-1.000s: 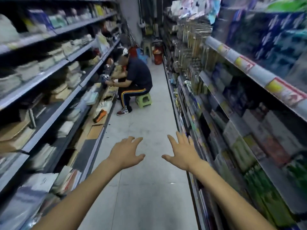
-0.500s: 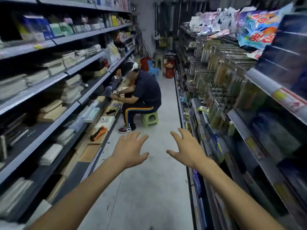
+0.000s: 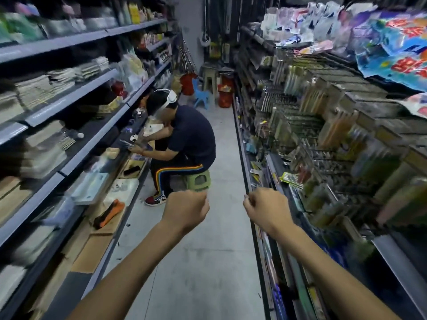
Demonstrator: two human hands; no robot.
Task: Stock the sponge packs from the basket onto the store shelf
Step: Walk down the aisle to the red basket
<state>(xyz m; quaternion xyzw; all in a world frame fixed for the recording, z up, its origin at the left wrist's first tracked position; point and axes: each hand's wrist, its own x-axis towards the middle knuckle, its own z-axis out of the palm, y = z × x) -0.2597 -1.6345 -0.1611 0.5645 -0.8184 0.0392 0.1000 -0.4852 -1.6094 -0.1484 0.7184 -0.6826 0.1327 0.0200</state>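
Near: both our forearms reach out over the grey floor (image 3: 208, 262) of the aisle. Left hand (image 3: 186, 211): fingers curled together into a fist, nothing in it. Right hand (image 3: 265, 210): also balled up and bare, apart from the left hand, near the front edge of the right store shelf (image 3: 398, 264). Sponge packs: we cannot pick them out among the blurred hanging packets on that shelf. Low on the left shelf (image 3: 32, 207), an orange-and-black tool (image 3: 108, 214) lies on cardboard. Farther on, a person (image 3: 191, 139) in a dark top and striped trousers sits on a green stool (image 3: 198, 180), facing the left shelf with hands at its goods. Far end: a small blue chair (image 3: 201, 95), a red bucket (image 3: 225, 94) beside it, a pale stool (image 3: 210, 77) behind.
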